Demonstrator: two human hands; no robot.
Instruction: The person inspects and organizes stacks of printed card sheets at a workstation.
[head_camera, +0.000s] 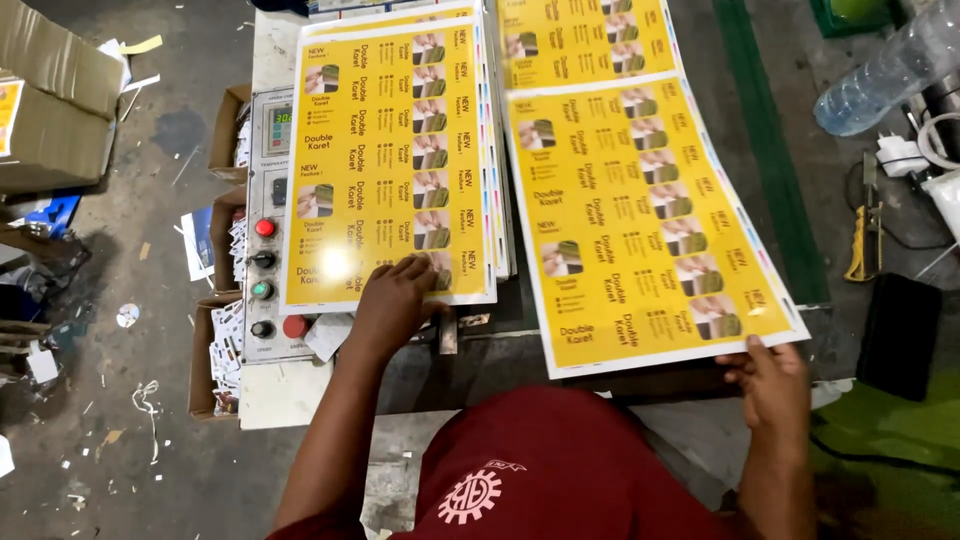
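Note:
A stack of glossy yellow printed sheets (385, 160) lies on the machine table (285, 390). My left hand (392, 305) rests fingers-down on the stack's near edge. A second yellow printed sheet (640, 220) lies to the right, curling up toward the far side. My right hand (770, 385) pinches that sheet's near right corner.
A control panel (264, 230) with red, green and black buttons sits left of the stack. Cardboard boxes (50, 100) and paper scraps lie on the floor at left. At right are a clear plastic bottle (890, 70), a yellow utility knife (862, 250) and a black block (898, 335).

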